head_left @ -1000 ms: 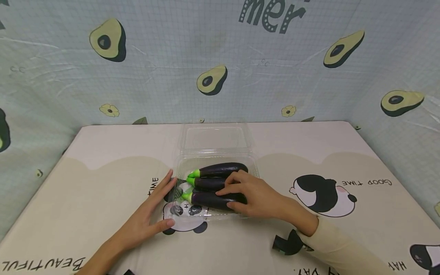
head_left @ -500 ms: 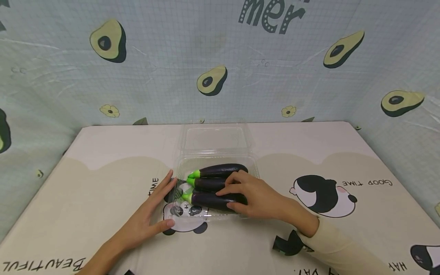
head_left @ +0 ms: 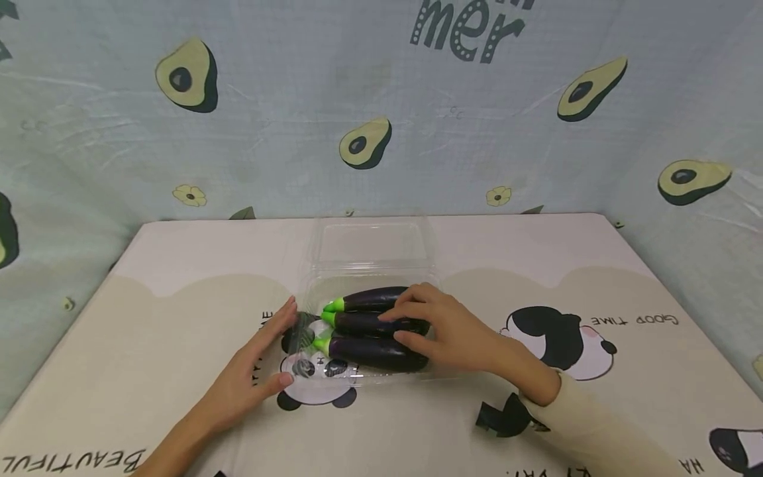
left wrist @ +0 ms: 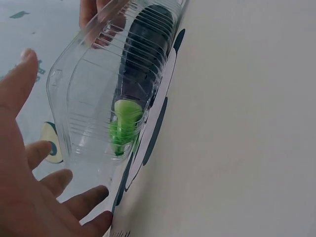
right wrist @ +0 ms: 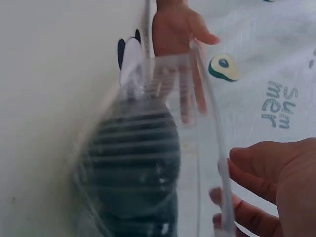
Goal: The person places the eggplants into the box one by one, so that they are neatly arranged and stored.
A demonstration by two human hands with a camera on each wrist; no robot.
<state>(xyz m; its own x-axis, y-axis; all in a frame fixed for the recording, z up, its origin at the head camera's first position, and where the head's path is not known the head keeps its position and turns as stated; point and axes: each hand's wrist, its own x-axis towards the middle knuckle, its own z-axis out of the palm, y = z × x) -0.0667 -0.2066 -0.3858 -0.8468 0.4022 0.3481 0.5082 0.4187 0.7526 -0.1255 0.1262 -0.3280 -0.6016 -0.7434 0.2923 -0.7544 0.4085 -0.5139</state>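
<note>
Three dark purple eggplants with green stems lie side by side in a clear plastic clamshell box (head_left: 334, 285), stems to the left. The front eggplant (head_left: 375, 354) is fully in sight; the middle eggplant (head_left: 366, 324) and back eggplant (head_left: 369, 299) run partly behind my right hand (head_left: 450, 331). That hand hovers over their right ends with loosely bent, parted fingers. In the right wrist view its fingers show beside the box's rim, with nothing gripped. My left hand (head_left: 247, 371) is spread just left of the box, its thumb apart from the fingers.
The box's lid (head_left: 372, 242) stands open at the back, near the table's far edge. A pale tablecloth (head_left: 167, 358) with printed animals and words covers the table. Behind it hangs a curtain (head_left: 268, 132) printed with avocados.
My right hand has let go of the front eggplant and risen up and back from it. My left hand has drawn slightly left, away from the box.
</note>
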